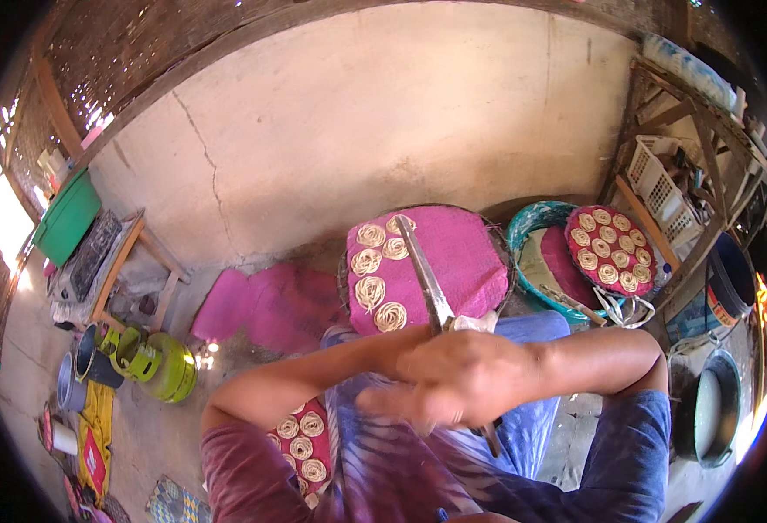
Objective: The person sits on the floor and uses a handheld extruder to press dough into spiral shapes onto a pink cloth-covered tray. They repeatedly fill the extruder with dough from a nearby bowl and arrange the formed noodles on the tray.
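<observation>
My forearms cross in front of my lap. My right hand (pixel 466 375), blurred by motion, is closed around a long, narrow metal blade (pixel 424 270); its dark lower end shows below the hand. My left hand (pixel 418 344) is mostly hidden behind the right one, so its fingers cannot be made out. A pale, crumpled strip (pixel 477 322) shows just beyond my hands; what holds it is unclear. Beneath the blade's tip lies a round tray covered with pink cloth (pixel 453 231), with several coiled noodle-like nests (pixel 370 292) along its left side.
To the right, a smaller pink tray of nests (pixel 610 249) rests on a teal tub (pixel 531 218). More nests (pixel 312 424) lie by my left elbow. Pink cloth (pixel 265 305) covers some floor near a green gas cylinder (pixel 170 368). A wooden rack (pixel 706 148) stands at right.
</observation>
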`<state>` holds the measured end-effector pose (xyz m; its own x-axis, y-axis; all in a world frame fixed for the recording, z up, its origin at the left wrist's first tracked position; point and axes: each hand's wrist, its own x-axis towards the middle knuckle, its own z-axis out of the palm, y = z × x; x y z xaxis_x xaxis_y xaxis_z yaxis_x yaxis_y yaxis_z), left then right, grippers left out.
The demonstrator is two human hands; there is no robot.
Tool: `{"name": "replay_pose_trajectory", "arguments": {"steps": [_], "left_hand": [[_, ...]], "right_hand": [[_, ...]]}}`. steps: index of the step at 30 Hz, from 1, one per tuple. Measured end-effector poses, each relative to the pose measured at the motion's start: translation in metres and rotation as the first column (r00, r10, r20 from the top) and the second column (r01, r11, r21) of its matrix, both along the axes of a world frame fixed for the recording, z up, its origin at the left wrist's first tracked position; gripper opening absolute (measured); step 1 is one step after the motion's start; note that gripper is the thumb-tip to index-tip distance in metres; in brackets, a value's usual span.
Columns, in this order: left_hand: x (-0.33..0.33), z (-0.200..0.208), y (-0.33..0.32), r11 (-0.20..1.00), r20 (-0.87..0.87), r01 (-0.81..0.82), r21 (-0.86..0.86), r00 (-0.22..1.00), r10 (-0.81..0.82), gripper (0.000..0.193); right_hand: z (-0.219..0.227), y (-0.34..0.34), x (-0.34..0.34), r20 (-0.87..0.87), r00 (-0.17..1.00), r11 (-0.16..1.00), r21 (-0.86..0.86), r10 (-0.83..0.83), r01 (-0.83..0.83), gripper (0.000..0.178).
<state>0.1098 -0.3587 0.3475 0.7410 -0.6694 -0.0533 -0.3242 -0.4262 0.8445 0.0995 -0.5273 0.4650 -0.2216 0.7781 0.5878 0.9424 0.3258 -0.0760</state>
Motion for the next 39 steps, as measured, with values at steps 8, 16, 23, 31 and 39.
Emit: {"name": "replay_pose_trajectory", "arguments": {"steps": [8,16,23,31,39], "left_hand": [[-0.024,0.023,0.072,0.787,0.617,-0.598,0.153,0.679,0.397,0.024],[0.031,0.006,-0.001,0.208,-0.252,-0.407,-0.889,0.816,0.520,0.059],[0.044,0.065,0.056,0.048,-0.004,-0.053,-0.997,0.710,0.704,0.028],[0.023,0.076,0.167,0.294,0.655,-0.765,-0.573,-0.212,0.725,0.043],[0.031,0.031,0.197,0.305,0.970,-0.946,-0.113,-0.039,0.239,0.061]], "right_hand": [[0.013,-0.072,0.090,-0.914,0.371,0.648,0.183,-0.165,0.740,0.032],[-0.051,-0.086,0.147,-0.596,0.467,-0.084,0.555,0.653,0.827,0.015],[-0.173,-0.053,0.167,-0.952,0.170,0.569,-0.005,-0.253,0.822,0.048],[-0.273,-0.230,0.225,0.442,-0.200,-0.470,-0.672,-0.875,0.573,0.027],[-0.241,-0.221,0.271,0.500,0.052,-0.262,-0.537,-0.864,0.802,0.022]]}}
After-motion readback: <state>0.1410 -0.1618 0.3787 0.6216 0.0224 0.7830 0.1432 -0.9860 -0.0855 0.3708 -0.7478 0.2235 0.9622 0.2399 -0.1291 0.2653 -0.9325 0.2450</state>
